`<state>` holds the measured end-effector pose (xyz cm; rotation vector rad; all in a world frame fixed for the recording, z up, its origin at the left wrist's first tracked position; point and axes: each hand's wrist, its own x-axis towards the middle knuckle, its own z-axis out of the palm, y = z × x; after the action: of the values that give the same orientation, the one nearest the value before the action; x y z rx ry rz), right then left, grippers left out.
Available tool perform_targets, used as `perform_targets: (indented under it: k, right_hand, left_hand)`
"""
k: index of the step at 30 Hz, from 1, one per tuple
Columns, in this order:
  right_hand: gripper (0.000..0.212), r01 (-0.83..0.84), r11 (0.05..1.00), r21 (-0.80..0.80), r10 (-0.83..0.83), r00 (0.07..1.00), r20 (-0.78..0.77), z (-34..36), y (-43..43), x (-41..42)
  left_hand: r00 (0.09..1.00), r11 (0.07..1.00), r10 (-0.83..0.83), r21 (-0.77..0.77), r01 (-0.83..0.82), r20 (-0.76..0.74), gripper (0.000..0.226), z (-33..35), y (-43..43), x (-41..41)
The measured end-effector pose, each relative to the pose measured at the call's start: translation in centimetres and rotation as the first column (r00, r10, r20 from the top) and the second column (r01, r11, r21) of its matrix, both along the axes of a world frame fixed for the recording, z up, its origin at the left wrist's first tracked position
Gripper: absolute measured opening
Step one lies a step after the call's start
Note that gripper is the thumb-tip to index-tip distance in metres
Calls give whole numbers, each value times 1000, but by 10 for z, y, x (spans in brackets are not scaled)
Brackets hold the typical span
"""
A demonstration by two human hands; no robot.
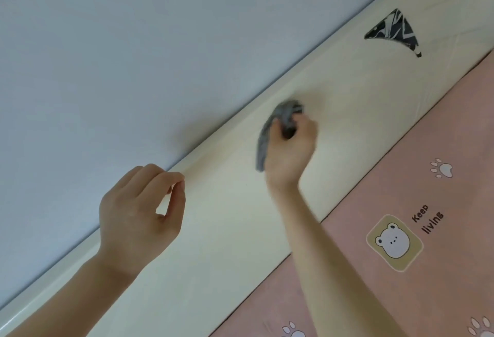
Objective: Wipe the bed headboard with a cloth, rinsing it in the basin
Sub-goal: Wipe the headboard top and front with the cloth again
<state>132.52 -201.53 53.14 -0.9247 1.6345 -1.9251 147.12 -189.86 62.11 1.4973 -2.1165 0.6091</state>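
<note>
The cream padded headboard (219, 219) runs diagonally from lower left to upper right. My right hand (292, 147) grips a bunched grey cloth (272, 128) and presses it against the headboard's face just below its top edge; the hand is blurred by motion. My left hand (139, 211) hovers by the top edge of the headboard, fingers loosely curled with thumb and forefinger nearly touching, holding nothing. No basin is in view.
A pale blue-grey wall (133, 56) rises behind the headboard. A pink bedsheet (427, 176) with bear and paw prints lies at the lower right. A black-and-white patterned triangle (395, 29) marks the headboard at the upper right.
</note>
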Motion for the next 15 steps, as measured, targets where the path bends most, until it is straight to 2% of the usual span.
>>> perform_targets:
  k: [2,5,7,12,15]
  right_hand:
    - [4,-111,990,-88,102,989,-106,-2,38,36]
    - [11,-215,972,-98,195,964,-181,-11,54,47]
    - [11,-173,980,-97,148,964,-223,-14,33,29]
    - [10,30,997,-77,-46,977,-210,-7,-64,-53]
    - [16,61,997,36,-52,976,-210,0,-114,-113]
  left_hand:
    - [1000,1000,8,7,-8,-3,16,1,0,-1]
    - [1000,999,10,43,-10,11,16,-3,-4,-6]
    - [999,996,15,88,-18,29,15,-8,-9,-11]
    - [1000,993,3,119,-4,15,14,-10,-29,-23]
    - [1000,991,-1,131,-1,14,16,-10,-38,-32]
